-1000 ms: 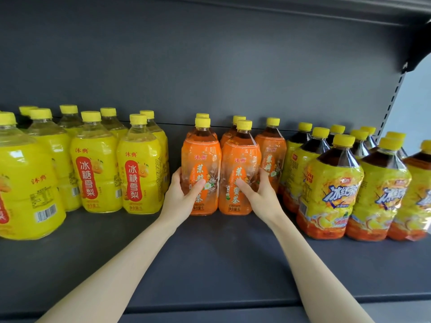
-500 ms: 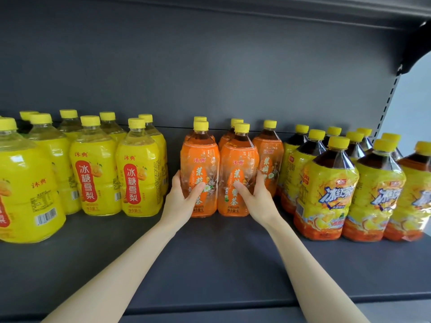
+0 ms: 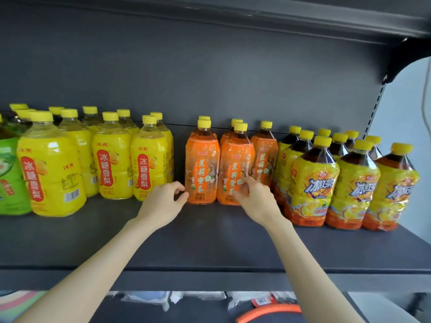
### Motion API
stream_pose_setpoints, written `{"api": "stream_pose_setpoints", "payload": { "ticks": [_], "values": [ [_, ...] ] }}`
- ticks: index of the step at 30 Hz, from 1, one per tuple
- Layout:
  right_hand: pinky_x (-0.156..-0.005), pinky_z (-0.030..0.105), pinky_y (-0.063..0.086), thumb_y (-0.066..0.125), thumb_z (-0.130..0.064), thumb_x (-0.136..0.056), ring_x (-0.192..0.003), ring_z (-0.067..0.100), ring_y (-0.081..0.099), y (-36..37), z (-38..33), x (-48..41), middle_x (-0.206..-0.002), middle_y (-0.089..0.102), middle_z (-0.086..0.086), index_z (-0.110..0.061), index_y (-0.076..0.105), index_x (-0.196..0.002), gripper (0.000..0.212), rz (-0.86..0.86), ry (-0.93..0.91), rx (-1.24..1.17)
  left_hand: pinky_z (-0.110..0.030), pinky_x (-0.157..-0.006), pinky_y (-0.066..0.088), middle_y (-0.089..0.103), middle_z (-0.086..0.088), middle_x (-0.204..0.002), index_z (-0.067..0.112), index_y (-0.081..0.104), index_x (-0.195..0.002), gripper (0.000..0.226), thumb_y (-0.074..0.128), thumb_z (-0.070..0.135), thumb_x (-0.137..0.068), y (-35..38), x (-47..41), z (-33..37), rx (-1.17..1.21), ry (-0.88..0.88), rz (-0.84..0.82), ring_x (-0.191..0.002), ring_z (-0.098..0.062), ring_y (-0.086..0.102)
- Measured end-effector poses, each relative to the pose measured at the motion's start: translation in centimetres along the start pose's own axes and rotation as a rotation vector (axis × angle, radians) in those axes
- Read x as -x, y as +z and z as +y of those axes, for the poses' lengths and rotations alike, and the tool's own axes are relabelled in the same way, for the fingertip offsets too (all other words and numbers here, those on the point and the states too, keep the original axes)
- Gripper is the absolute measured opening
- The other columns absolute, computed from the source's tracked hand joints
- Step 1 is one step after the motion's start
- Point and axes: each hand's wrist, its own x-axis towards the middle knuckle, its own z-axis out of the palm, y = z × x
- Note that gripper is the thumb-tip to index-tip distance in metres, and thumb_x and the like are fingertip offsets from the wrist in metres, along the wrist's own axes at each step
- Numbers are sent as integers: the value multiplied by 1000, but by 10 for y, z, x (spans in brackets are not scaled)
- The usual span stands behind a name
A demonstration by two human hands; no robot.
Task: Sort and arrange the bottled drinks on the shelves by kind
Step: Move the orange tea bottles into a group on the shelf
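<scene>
From the head camera I saw the orange bottles (image 3: 202, 169) grouped mid-shelf (image 3: 210, 248), between the yellow bottles (image 3: 112, 157) at left and iced-tea bottles (image 3: 312, 183) at right. My left hand (image 3: 163, 203) sat just beside the near-left one, fingers loosely curled, gripping nothing. My right hand (image 3: 254, 201) rested fingers on the near-right one's label.
</scene>
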Motion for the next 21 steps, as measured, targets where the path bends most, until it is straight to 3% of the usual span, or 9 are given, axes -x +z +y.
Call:
{"api": "stream_pose_setpoints", "payload": {
  "ticks": [5, 8, 12, 14, 17, 19, 21],
  "values": [
    [-81, 30, 48, 54, -31, -96, -109, 27, 60, -5, -65, 27, -129, 58, 7, -14, 53, -130, 38, 87, -232, 17, -33, -84, 52, 70, 0, -107, 17, 65, -111, 29, 55, 35, -91, -69, 36, -12, -43, 141, 189, -98, -15, 64],
    [-87, 43, 51, 54, -30, -95, -108, 29, 59, 4, -118, 44, -125, 60, 8, -13, 56, -125, 34, 115, -381, -52, -35, -85, 51, 68, 3, -108, 17, 65, -112, 31, 54, 36, -90, -123, 63, -33, -45, 174, 285, -100, -16, 63],
    [-86, 43, 51, 56, -30, -95, -106, 26, 60, 40, -199, 76, -120, 63, 7, -12, 59, -124, 34, 114, -534, -122, -37, -82, 51, 70, 3, -103, 16, 67, -106, 32, 55, 40, -89, -194, 111, -87, -61, 166, 414, -94, -18, 65],
    [-84, 44, 50, 56, -29, -94, -104, 26, 60, 67, -240, 95, -118, 64, 6, -12, 60, -122, 32, 125, -584, -166, -36, -72, 51, 70, 3, -102, 14, 68, -105, 29, 59, 36, -88, -225, 139, -120, -104, 161, 445, -75, -14, 65],
    [-84, 43, 50, 55, -29, -95, -104, 23, 61, 115, -305, 124, -119, 64, 4, -13, 61, -122, 32, 113, -621, -244, -30, -63, 44, 70, 3, -99, 14, 68, -102, 24, 63, 32, -87, -272, 178, -172, -181, 126, 477, -48, -1, 43],
    [-86, 42, 50, 56, -28, -95, -106, 22, 61, 149, -345, 142, -121, 64, 4, -13, 61, -122, 32, 83, -642, -275, -33, -65, 46, 69, 4, -97, 16, 68, -102, 30, 61, 40, -86, -300, 200, -211, -197, 59, 479, -52, -5, 49],
    [-85, 42, 51, 55, -29, -95, -104, 22, 61, 179, -382, 154, -120, 63, 3, -13, 61, -122, 32, 47, -649, -293, -37, -72, 52, 69, 6, -97, 17, 67, -104, 42, 49, 49, -84, -325, 217, -248, -205, 24, 466, -77, -17, 65]
  ]
}}
